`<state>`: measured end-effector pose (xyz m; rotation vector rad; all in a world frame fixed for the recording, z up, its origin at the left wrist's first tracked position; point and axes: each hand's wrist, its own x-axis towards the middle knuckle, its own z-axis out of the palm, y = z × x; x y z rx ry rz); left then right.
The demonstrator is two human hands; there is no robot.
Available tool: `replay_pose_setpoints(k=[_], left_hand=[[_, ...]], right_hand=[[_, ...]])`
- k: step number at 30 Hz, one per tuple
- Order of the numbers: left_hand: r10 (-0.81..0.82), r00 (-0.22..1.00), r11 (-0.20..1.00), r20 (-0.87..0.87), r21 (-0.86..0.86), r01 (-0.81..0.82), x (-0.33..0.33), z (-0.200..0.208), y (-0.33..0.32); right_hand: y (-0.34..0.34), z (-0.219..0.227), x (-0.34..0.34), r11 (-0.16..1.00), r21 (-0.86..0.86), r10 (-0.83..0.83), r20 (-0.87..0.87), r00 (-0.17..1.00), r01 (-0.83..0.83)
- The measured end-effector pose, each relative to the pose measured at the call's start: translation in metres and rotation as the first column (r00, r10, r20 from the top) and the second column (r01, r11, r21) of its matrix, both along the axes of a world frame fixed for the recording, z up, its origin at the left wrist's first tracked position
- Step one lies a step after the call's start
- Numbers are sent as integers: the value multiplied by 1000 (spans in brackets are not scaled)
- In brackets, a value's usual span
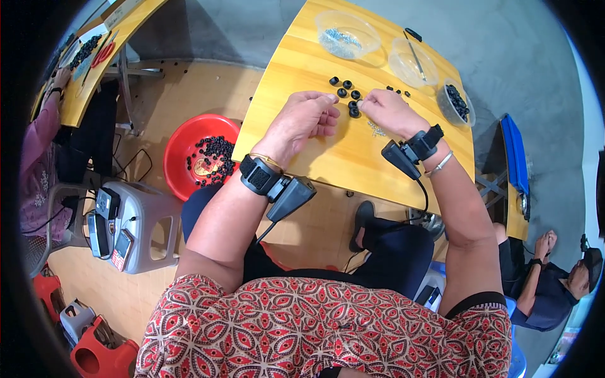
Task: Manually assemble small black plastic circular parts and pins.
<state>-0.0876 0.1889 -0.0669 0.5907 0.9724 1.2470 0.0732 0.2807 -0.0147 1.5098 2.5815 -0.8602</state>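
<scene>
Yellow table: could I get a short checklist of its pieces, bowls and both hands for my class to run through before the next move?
1. Both hands over the yellow table: ok, left hand and right hand are above it.
2. Loose black pieces near the hands: ok, several lie between and just beyond them.
3. Right hand gripping a piece: cannot tell, its tips are too small to make out.
4. Left hand free of pieces: cannot tell, its curled shape hides the inside.
5. Small silver bits all in a bowl: not ok, some lie loose by the right hand.
6. Bowl of black pieces upright: ok, near the table's right edge.
</scene>
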Motion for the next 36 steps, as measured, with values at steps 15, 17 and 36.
replay_pose_setpoints(k=[15,17,36], left_hand=[[-142,987,983,73,127,132,15,9,-5],[-183,974,976,136,147,163,18,12,-6],[-356,781,934,513,234,271,23,6,-7]], right_hand=[[-39,4,15,860,467,373,-300,878,-206],[-41,4,18,855,477,398,-352,847,-203],[-15,6,67,980,196,76,-439,895,13]])
